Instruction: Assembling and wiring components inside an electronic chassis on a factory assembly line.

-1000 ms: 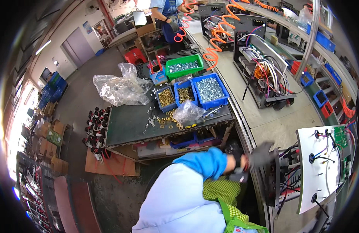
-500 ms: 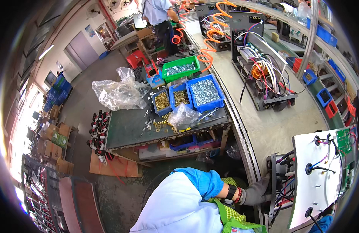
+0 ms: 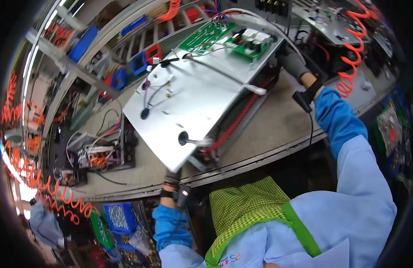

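Observation:
An electrical machine chassis [image 3: 246,118] lies at a slant on the workbench, with a white panel [image 3: 202,96] on top. Green circuit boards [image 3: 250,44], black grommets and loose wires sit on the panel. My right hand [image 3: 293,63], in a grey glove, grips the chassis's far right end; its fingertips are partly hidden. At the near left corner, my left hand [image 3: 172,175] holds the chassis end, its fingers mostly covered by the panel. A black band with a small device is on each wrist.
Another open chassis with wires [image 3: 97,149] stands on the bench [image 3: 255,143] at left. Blue bins of small hardware [image 3: 119,217] are at lower left. Orange coiled hoses [image 3: 351,49] hang at right and left. Small red and blue bins [image 3: 138,63] line the back. A person [image 3: 44,223] is at far left.
My view has swung right to face the bench, so the bins moved from centre to lower left. The panelled chassis now appears in the middle, and my right hand has come into view.

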Tool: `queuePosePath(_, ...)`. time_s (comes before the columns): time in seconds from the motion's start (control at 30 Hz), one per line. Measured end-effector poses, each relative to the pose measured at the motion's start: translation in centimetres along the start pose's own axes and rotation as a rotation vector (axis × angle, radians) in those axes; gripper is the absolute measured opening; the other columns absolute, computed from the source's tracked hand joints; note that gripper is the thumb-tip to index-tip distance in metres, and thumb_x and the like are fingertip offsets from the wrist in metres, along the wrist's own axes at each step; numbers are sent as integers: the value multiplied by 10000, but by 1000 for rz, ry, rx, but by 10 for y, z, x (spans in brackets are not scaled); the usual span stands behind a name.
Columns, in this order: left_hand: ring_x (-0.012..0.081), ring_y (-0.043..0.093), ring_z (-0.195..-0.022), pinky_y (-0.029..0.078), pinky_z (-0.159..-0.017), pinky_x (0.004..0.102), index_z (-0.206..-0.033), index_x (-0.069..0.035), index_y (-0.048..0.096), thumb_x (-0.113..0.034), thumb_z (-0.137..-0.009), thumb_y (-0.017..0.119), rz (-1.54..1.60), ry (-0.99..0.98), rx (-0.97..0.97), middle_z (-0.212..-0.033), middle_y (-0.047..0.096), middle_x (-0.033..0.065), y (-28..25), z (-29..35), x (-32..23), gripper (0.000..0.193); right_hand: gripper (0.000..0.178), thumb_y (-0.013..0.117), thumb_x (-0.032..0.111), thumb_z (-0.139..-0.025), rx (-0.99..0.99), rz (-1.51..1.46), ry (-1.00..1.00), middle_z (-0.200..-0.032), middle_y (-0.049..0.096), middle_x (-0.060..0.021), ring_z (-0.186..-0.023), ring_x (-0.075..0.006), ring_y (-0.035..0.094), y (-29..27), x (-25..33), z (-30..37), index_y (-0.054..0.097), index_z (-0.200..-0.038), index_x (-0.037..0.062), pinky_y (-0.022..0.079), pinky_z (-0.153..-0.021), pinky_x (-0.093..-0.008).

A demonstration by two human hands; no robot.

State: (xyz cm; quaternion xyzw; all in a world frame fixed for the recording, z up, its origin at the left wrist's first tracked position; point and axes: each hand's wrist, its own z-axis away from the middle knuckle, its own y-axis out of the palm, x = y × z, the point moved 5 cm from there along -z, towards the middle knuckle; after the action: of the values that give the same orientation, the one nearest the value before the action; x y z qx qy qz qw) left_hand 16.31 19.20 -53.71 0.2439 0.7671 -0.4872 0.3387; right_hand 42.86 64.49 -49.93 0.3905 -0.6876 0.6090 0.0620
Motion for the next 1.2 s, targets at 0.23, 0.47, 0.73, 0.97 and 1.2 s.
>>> queuePosePath(0.23,356,582,-1111,465,-961,432,-1304,-18,562,-202,-946,603,-180,-81,265,-1243,585,211,-47,-69,97,404,430,616,210,-886,-178,-308,-80,-1154,637,-224,-1093,-338,609,-62,56,165,561,-1244,-21,478,-947,-399)
queuePosePath(0.47,403,531,-1239,418,-1054,456,-1355,-23,546,-249,-956,599,-448,-450,270,-1368,523,253,-109,-68,182,461,359,566,348,-903,522,366,-178,-1059,662,-230,-971,-405,635,-47,134,226,664,-1048,34,501,-848,-489)
queuePosePath(0.73,276,680,-959,519,-851,359,-1341,27,521,-403,-958,583,0,-443,-126,-1082,692,216,-114,4,88,579,303,584,297,-888,237,381,-509,-1033,688,-195,-921,-368,659,77,153,155,694,-1064,77,503,-826,-488)
queuePosePath(0.97,279,605,-1182,462,-1009,350,-1338,28,529,-356,-964,591,-116,-416,236,-1274,626,201,-152,49,-51,540,301,596,182,-822,350,608,-548,-998,694,-206,-931,-368,663,93,167,155,699,-1088,86,502,-829,-492)
queuePosePath(1.2,270,653,-1061,509,-924,363,-1323,-17,557,-311,-961,600,-300,-108,606,-1200,659,180,-150,12,-140,468,234,545,128,-818,454,-144,-492,-899,640,-176,-860,-364,632,-35,191,219,629,-1017,37,509,-797,-458)
